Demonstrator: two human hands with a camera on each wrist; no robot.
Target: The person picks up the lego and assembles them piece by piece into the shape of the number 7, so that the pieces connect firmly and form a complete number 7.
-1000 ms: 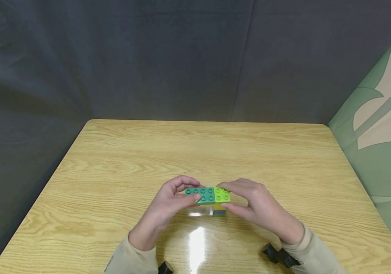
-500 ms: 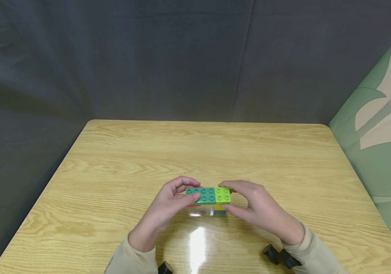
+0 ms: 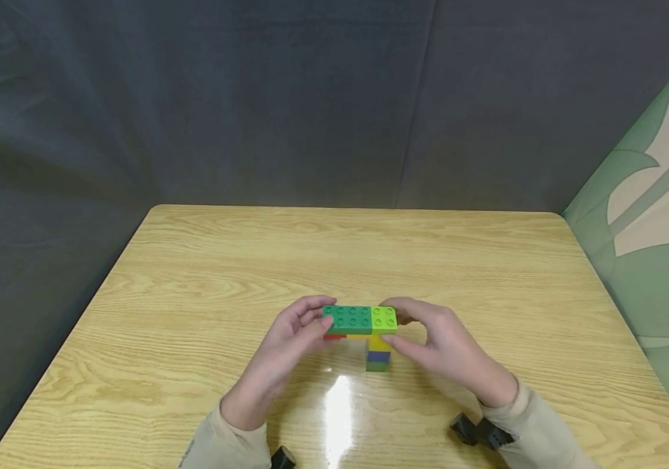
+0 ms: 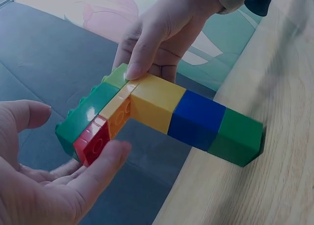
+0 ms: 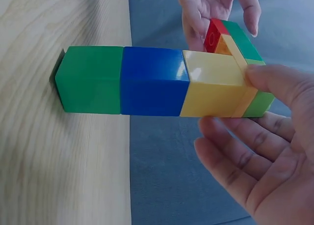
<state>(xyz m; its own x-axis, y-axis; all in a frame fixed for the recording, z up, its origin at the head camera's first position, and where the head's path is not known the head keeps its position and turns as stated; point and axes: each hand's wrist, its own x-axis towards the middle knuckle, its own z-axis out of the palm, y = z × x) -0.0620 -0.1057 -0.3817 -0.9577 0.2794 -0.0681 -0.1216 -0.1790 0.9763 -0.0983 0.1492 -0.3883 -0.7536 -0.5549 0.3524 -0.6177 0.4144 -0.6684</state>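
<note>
A toy brick structure has a column of green (image 4: 238,136), blue (image 5: 153,81) and yellow (image 4: 156,103) bricks rising from the table. From its top an arm reaches left: thin orange (image 4: 118,116) and red (image 4: 93,141) bricks below, dark green (image 3: 348,319) and lime green (image 3: 384,319) studded ones above. My right hand (image 3: 436,329) pinches the column's top, thumb at the lime green and orange bricks, fingers on the other side. Around the arm's left end is my left hand (image 3: 284,342), fingers loosely bent right by the red brick. Its thumb shows apart from the bricks in the left wrist view.
The wood-grain table (image 3: 193,260) extends around the structure, with a bright light reflection in front of it. A dark curtain (image 3: 334,104) stands behind the table and to its left. On the right is a panel (image 3: 656,273) patterned in green and beige.
The top of the structure has shifted away from me while its foot stays put, so more of the column shows. The left thumb has slid toward the arm's left end.
</note>
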